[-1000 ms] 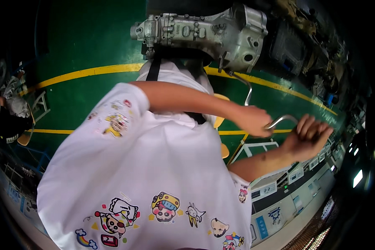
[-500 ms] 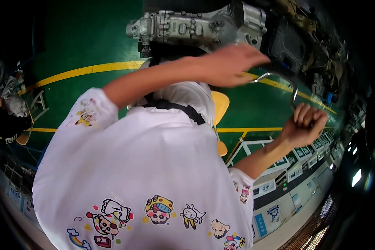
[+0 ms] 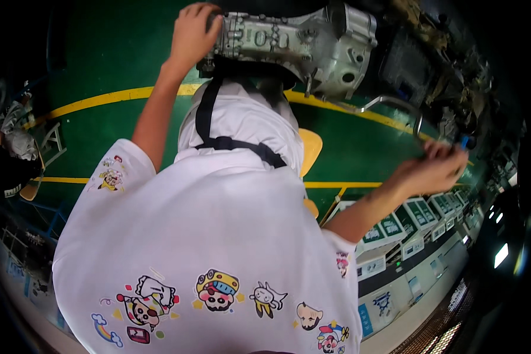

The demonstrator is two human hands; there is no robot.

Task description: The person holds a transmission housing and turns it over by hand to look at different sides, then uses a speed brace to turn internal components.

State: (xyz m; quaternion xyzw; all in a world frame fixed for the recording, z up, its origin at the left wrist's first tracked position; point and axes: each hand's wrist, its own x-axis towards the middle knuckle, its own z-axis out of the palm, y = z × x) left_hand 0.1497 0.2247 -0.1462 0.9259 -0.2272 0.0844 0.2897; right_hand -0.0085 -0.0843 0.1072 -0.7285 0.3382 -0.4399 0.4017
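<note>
A silver-grey metal gearbox (image 3: 271, 41) lies crosswise ahead of me, its wide bell end to the right. My left hand (image 3: 196, 34) grips the gearbox's left end, thumb and fingers curled over it. Out to the right, my right hand (image 3: 435, 168) has its fingers closed around the near end of a speed wrench (image 3: 389, 101), a bent bright metal crank rod. The wrench's other end reaches left, just below the bell end of the gearbox; whether it touches is hard to tell.
Dark metal machine parts (image 3: 433, 35) crowd the right of the gearbox. A yellow stool (image 3: 310, 150) stands right of my legs. White-framed display boards (image 3: 389, 230) line the right side. Another person (image 3: 17, 156) sits far left. Yellow lines cross the green floor (image 3: 112, 65).
My left hand has left the wrench's far end and moved left onto the gearbox's end. My right hand has turned and lowered slightly, still at the wrench.
</note>
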